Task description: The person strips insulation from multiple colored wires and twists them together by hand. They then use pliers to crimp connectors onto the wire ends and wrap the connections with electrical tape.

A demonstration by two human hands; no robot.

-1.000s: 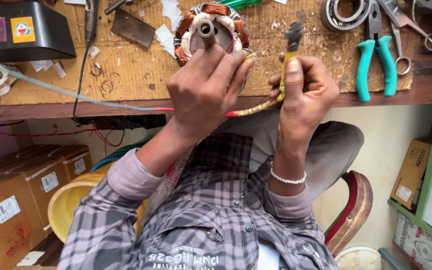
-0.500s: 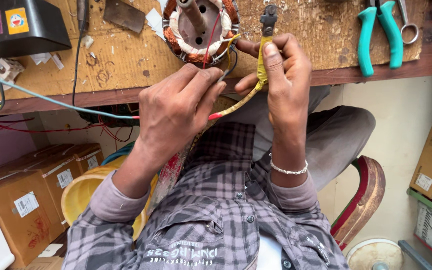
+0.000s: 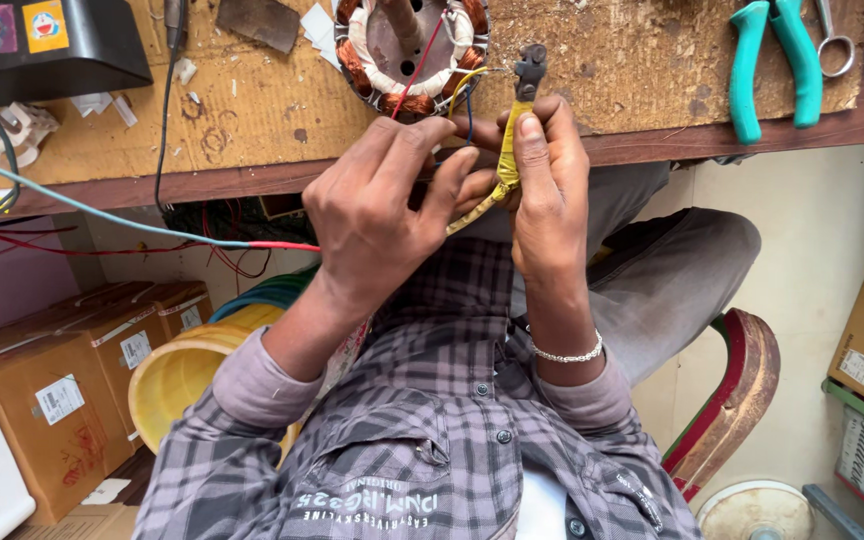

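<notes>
A pair of small cutters with yellow handles (image 3: 512, 140) is held upright just above the middle of the frame, its dark head (image 3: 530, 68) pointing toward the top edge. The handles are gripped by the right hand (image 3: 544, 190), whose fingers are curled together and clamped around them, the thumb pressed along the yellow grip. The left hand (image 3: 377, 215) is seen just beside it, left of centre, with its fingers bent and drawn together toward the lower part of the handles; whether anything is pinched between the fingertips cannot be told, since they are hidden behind the hand. A red and grey wire (image 3: 152, 225) is seen running from the left edge of the frame to the left hand. Directly above the hands, at the top centre, a round motor stator with copper windings (image 3: 412, 50) is laid on the worn wooden bench (image 3: 252, 120), and thin red, yellow and blue leads are seen coming from it toward the cutter head. Teal-handled pliers (image 3: 772, 60) are laid in the upper right of the frame, well apart from the hands. A beaded bracelet (image 3: 567, 355) is worn on the right wrist.
</notes>
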